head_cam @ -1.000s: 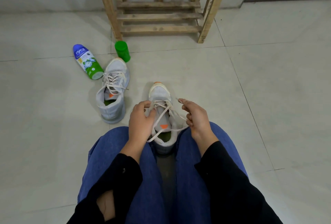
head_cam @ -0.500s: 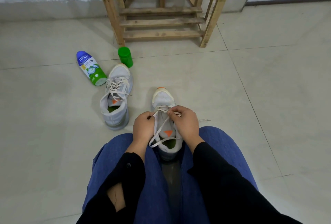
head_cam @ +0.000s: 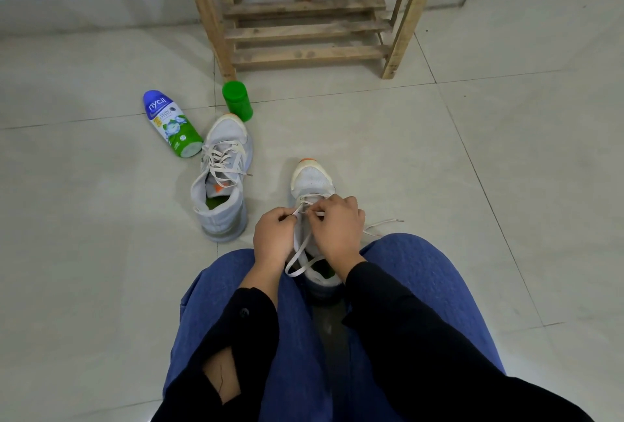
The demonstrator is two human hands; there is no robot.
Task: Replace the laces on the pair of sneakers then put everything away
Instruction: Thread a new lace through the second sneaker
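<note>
Sneaker being laced: the grey sneaker (head_cam: 312, 182) is standing on the tiled floor (head_cam: 472, 158) between the person's knees, toe pointing away.
Lace: the cream lace (head_cam: 299, 253) is running from the front eyelets into both hands; one strand is looping down over the shoe's opening, and a free end is trailing on the floor to the right.
Left hand: the left hand (head_cam: 271, 236) is hovering beside the shoe, knuckles up, thumb and forefinger pinching the lace.
Right hand: the right hand (head_cam: 337, 229) is arching over the tongue, fingers curled and pinching the lace near the eyelets.
Hidden: the right hand is covering the tongue and most eyelets.
Second sneaker: the laced sneaker (head_cam: 223, 182) is standing to the left, well apart.
Nearby: a Nycil powder bottle (head_cam: 170, 124) is lying beside it, a green cap (head_cam: 238, 101) is standing at the wooden rack (head_cam: 304, 30) leg.
</note>
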